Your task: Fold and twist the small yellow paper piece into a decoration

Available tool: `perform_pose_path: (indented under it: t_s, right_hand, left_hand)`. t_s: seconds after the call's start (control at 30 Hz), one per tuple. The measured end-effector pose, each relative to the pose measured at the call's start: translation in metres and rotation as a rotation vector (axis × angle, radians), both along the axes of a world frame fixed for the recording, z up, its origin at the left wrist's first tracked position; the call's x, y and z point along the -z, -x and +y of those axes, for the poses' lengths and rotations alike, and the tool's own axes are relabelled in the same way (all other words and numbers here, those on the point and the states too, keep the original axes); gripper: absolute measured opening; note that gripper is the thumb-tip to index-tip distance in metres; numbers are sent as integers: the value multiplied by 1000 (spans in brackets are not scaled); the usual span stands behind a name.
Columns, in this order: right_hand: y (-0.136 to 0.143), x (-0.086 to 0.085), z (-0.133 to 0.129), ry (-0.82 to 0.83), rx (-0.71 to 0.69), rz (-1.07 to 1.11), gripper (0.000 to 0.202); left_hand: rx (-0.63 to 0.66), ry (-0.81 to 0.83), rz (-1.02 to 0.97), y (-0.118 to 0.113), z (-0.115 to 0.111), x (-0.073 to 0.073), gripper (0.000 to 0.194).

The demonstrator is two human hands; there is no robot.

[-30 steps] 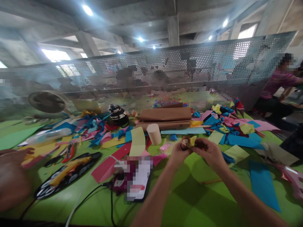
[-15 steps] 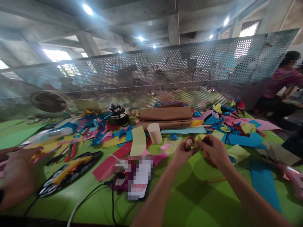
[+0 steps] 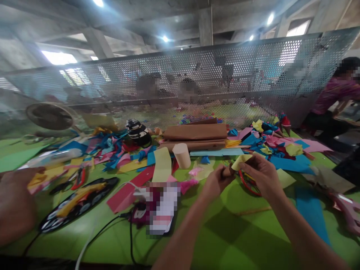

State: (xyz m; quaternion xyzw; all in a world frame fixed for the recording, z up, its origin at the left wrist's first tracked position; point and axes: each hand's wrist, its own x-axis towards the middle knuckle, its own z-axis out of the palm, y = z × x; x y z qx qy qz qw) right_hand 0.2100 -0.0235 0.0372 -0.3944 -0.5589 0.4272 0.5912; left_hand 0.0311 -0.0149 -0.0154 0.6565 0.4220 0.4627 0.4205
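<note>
Above the green table (image 3: 208,240), my left hand (image 3: 215,182) is closed on a small brown piece (image 3: 231,168), mostly covered by the fingers. My right hand (image 3: 260,172) pinches a pale yellow paper strip (image 3: 241,160) that curls against the brown piece's upper end. Both hands are close together, with the two pieces touching between them. Under the right hand lies a red ring-shaped thing (image 3: 247,185), partly hidden. A thin brown stick (image 3: 254,211) rests on the table below the hands. Left of my left hand are pink scraps (image 3: 188,183) and an upright cream cylinder (image 3: 181,155).
A co-worker's arm (image 3: 17,206) reaches in from the left, near red-handled scissors (image 3: 78,179) and a black tray (image 3: 108,183). A phone (image 3: 163,210) and cables lie at centre. Brown paper (image 3: 195,132) and coloured scraps (image 3: 294,163) line the perforated screen (image 3: 242,75).
The yellow paper has come up and now shows as a curled strip over the brown piece. My right hand has turned and shifted slightly right. The co-worker's arm has moved.
</note>
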Motion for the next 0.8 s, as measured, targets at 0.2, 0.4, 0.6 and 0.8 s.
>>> perform_pose_path:
  t_s: [0.2, 0.4, 0.6, 0.8]
  right_hand:
    - [3, 4, -1, -20, 14, -78, 36]
    - [7, 4, -2, -17, 38, -98, 36]
    - [10, 7, -3, -4, 13, -66, 35]
    - [12, 11, -1, 1, 27, -54, 33]
  left_hand:
    - [7, -39, 56, 0, 1, 2, 22]
    - [18, -50, 84, -1, -1, 1, 18]
    - [27, -45, 86, -4, -2, 3, 18]
    - [39, -18, 53, -6, -5, 4, 22]
